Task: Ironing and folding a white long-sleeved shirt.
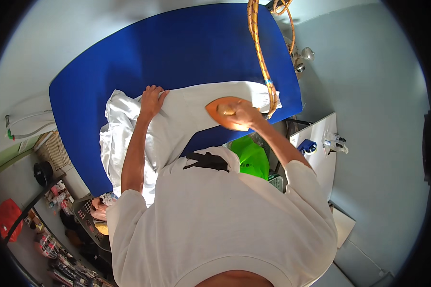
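Observation:
A white, shiny garment lies across the near part of a blue ironing surface, one long part stretched to the right and the rest bunched at the left. My right hand grips the handle of an orange clothes iron, which is over the long part near its lower edge. The iron's yellow, dark-flecked cord runs up from its rear. My left hand rests on the garment at its upper edge, beside the bunched cloth, with the thumb apart from the fingers.
Below the board's near edge are a bright green bag and a basket. A white table at the right holds a blue roll and small bottles. At lower left stands a dark perforated basket with clothes. Pale walls close in behind and to the right.

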`<state>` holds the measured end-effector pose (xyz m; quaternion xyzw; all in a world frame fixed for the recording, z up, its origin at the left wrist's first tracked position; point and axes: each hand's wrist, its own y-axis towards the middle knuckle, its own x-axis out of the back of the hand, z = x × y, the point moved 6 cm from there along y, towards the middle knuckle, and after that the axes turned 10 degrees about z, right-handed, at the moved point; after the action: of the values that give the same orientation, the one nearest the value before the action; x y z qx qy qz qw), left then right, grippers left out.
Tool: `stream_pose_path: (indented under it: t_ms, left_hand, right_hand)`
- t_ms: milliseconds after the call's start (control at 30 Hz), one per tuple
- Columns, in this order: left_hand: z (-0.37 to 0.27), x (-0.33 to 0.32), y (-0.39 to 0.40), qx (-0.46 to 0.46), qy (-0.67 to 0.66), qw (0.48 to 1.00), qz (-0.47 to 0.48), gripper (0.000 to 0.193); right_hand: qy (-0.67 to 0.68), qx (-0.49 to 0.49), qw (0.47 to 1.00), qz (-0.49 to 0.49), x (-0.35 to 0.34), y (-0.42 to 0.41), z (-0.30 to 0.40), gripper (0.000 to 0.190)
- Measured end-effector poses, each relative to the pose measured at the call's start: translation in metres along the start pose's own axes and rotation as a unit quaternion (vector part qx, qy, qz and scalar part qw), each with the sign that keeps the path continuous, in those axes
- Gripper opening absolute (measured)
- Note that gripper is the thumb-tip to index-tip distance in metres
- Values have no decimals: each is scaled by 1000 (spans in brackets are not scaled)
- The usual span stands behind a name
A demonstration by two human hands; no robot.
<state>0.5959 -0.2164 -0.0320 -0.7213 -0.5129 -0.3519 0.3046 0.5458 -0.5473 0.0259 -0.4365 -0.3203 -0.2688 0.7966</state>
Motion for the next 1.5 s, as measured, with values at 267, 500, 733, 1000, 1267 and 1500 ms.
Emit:
stream_pose_path:
  t_ms: [267, 500, 733, 1000, 1267, 1500]
  left_hand:
    - [-8, 10, -2, -31, -33, 999, -1, 24]
    - [14, 52, -3, -1, 6, 994, -111, 23]
    - [36, 65, -8, 30, 3, 989, -142, 27]
    - [32, 32, -17, 33, 26, 998, 48, 37]
    - [32, 54, -23, 78, -106, 991, -1, 38]
    - [49, 48, -29, 52, -195, 978, -51, 36]
  right_hand:
    - [-63, 29, 997, 18, 0, 33, 70, 44]
    - [-49, 70, 996, -16, 50, 97, 76, 51]
    - [35, -8, 995, -93, 56, 115, 62, 56]
    - [142, -63, 976, -151, 0, 48, 89, 49]
    - [118, -136, 967, -182, 25, 25, 32, 53]
    - [243, -186, 934, -185, 35, 56, 26, 51]
